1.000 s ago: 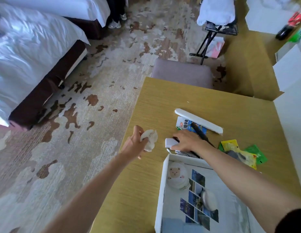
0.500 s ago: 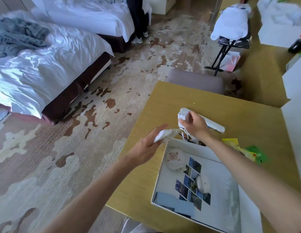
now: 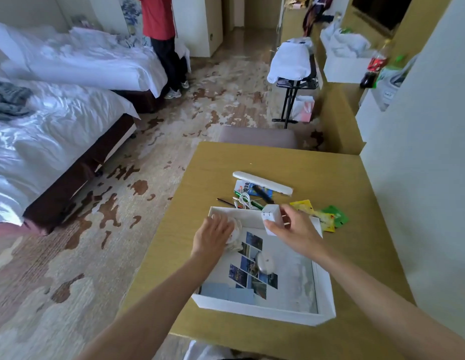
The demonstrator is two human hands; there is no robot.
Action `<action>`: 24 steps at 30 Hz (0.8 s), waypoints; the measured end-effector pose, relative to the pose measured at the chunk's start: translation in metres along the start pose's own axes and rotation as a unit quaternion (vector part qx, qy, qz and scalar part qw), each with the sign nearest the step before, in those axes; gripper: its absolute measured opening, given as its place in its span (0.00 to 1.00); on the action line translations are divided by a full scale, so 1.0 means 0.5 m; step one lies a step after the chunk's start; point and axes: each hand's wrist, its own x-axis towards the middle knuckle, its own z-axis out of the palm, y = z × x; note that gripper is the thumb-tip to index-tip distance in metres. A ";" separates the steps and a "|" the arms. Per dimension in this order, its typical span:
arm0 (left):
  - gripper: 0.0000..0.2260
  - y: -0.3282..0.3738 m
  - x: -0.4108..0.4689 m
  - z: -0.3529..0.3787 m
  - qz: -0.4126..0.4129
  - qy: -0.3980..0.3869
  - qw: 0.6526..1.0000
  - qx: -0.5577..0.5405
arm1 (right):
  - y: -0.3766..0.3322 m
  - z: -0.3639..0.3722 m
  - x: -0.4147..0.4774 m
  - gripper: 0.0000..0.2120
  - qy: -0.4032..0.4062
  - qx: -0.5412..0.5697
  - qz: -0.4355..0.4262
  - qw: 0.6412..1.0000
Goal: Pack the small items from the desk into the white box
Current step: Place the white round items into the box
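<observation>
white box (image 3: pixel 262 311) sits open on the desk (image 3: pixel 330 175), near edge closest to the person. both hands are over its far end, apart from each other, each with its own item.

left hand (image 3: pixel 213 236): palm down inside the far-left corner of the box, fingers curled over a soft white lump (image 3: pixel 236 237). the lump pokes out on the thumb side and lies against the box floor, by the far wall.

right hand (image 3: pixel 295 229): thumb and fingers pinch a white plug block (image 3: pixel 271 218). the block is above the far wall of the box, roughly mid-width, tilted. can't tell if it touches the rim.

in the box already: a round white thing (image 3: pixel 265 263) on a run of photo tiles (image 3: pixel 248 275), nearer the person than both hands.

on the desk beyond the box:
- white cable (image 3: pixel 244 197), coiled loosely just past the far wall, between the two hands as seen from here
- blue and white packet (image 3: pixel 242 187) under one end of the cable
- long white bar (image 3: pixel 262 183) behind that
- yellow sachet (image 3: pixel 303 206) and green sachet (image 3: pixel 336 216), just beyond the right hand, by the box's far-right corner
</observation>
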 end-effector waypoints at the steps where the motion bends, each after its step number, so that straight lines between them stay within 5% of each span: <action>1: 0.32 0.003 0.004 0.004 0.018 -0.025 0.998 0.047 | 0.009 0.003 -0.008 0.13 -0.009 -0.018 0.015 1.000; 6: 0.34 0.006 0.006 -0.005 0.026 0.003 1.000 -0.010 | 0.034 0.007 -0.026 0.17 -0.044 -0.103 0.052 0.992; 12: 0.24 0.007 0.009 -0.015 0.027 0.013 0.999 -0.026 | 0.031 0.008 -0.036 0.13 -0.126 -0.157 0.046 0.978; 17: 0.26 0.017 0.030 -0.027 0.022 -0.004 0.997 -0.074 | 0.034 0.031 -0.059 0.20 -0.279 -0.301 0.014 0.912; 20: 0.24 0.016 0.026 -0.026 0.027 -0.002 0.996 -0.089 | 0.044 0.057 -0.080 0.14 -0.351 -0.360 0.002 0.865; 24: 0.16 -0.007 0.007 -0.043 0.030 0.026 0.993 -0.112 | 0.062 0.090 -0.098 0.06 -0.364 -0.381 -0.012 0.849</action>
